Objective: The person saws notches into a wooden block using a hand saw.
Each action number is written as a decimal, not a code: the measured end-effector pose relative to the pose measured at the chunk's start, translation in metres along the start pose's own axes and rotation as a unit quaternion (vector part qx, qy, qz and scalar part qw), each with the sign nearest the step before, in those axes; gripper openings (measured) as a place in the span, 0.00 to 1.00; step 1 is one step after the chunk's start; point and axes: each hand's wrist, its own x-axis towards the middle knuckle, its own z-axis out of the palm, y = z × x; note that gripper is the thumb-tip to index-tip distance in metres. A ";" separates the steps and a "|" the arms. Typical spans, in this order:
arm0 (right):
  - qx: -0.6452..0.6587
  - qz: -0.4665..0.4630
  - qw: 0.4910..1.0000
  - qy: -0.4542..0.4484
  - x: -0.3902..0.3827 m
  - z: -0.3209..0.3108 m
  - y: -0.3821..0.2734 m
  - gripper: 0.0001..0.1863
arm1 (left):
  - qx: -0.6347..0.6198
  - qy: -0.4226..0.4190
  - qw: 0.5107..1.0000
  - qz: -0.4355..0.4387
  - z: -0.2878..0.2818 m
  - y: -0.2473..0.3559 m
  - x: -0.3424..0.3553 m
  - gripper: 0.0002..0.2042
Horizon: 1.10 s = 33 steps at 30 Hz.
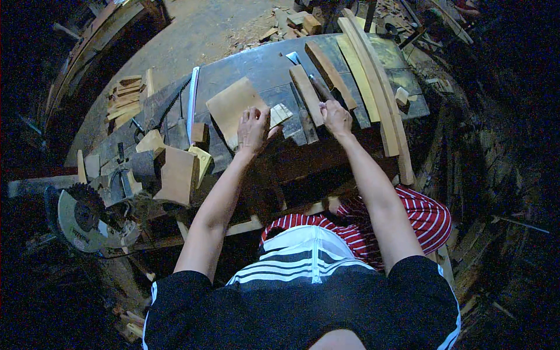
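Note:
My left hand (254, 132) lies at the near right edge of a flat, light-brown wooden board (232, 104), its fingers bent over the surface and its thumb off to the right. Beside those fingers, a small pale block with dark lines (280, 114) sticks out past the board. My right hand (336, 119) is closed around the near end of a chisel (320, 87); the wooden handle runs away from me toward a bright blade. A straight wooden bar (306, 94) lies just left of the chisel. What sits under my right palm is hidden.
Long curved wooden strips (373, 81) and a thick wooden piece (331, 74) lie to the right. On the left are a handsaw (173, 102), a metal straightedge (193, 105), wood blocks (178, 175) and a circular saw (84, 219). Offcuts (124, 99) lie beyond the bench.

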 end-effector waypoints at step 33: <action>0.036 -0.075 0.996 -0.030 -0.078 -0.015 -0.101 0.09 | 0.076 0.105 0.979 -0.161 0.038 0.011 0.009 0.09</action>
